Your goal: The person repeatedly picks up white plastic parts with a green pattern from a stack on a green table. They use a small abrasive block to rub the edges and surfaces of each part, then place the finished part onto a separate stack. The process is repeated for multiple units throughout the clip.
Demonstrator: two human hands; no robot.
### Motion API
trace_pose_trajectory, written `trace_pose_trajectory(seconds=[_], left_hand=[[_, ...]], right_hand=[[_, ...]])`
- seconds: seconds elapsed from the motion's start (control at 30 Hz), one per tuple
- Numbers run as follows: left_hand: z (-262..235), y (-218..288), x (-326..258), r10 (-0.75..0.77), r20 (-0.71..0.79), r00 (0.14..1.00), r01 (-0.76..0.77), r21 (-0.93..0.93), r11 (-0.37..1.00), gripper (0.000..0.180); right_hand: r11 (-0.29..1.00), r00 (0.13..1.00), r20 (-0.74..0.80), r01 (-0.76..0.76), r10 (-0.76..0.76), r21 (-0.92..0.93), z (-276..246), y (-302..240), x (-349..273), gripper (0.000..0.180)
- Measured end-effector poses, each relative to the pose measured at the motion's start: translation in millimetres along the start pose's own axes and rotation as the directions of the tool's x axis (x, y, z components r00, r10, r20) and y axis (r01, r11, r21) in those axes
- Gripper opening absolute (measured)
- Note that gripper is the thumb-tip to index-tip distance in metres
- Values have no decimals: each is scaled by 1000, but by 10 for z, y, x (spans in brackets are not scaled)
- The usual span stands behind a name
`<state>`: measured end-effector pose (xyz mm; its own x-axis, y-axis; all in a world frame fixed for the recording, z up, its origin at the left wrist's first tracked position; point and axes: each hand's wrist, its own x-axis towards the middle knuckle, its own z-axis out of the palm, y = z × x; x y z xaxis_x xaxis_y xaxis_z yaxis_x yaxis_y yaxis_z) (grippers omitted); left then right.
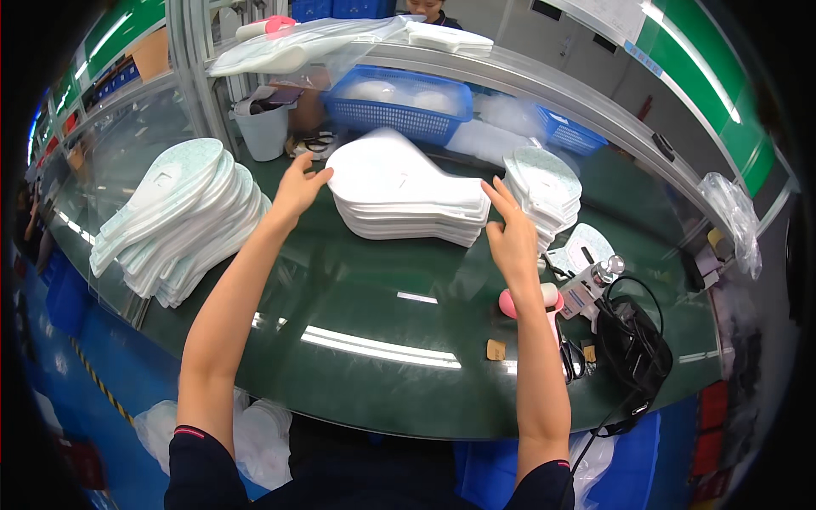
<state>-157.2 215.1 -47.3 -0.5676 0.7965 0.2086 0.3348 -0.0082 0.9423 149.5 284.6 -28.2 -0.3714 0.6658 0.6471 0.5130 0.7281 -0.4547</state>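
Head view: white pad stack sits between both sets of fingers, long axis left-right, left hand touching its end, right hand just beside, fingers wide, holding nothing.

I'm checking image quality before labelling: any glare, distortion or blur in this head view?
Head view: bright strip-light glare streaks across the glossy green table; fisheye bends the shelf rail and darkens the corners; the white stack looks near overexposed; both the left hand and right hand appear sharp.
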Motion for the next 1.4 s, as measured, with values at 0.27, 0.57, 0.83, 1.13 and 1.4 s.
trace_pose_trajectory(seconds=[0.27,0.57,0.83,1.13,1.4], left_hand=[[327,-70,143,-75,102,992,76,-7,997,62],[114,178,-196,14,118,993,-43,253,967,69],[-1276,280,-525,655,-151,741,-5,973,230,49],[-1854,336,-488,339,-124,933,39,968,246,37],[-2080,378,-496,522,21,853,-47,998,37,17]], right_hand=[[902,936,207,-334,284,275,217,-106,-76,64],[958,978,94,-201,186,205,208,-59,-172,64],[858,937,337,-245,91,451,-313,-717,-749,49],[777,880,474,-305,10,550,-411,-1057,-1086,39],[739,868,495,-309,-39,599,-340,-1114,-1173,36]])
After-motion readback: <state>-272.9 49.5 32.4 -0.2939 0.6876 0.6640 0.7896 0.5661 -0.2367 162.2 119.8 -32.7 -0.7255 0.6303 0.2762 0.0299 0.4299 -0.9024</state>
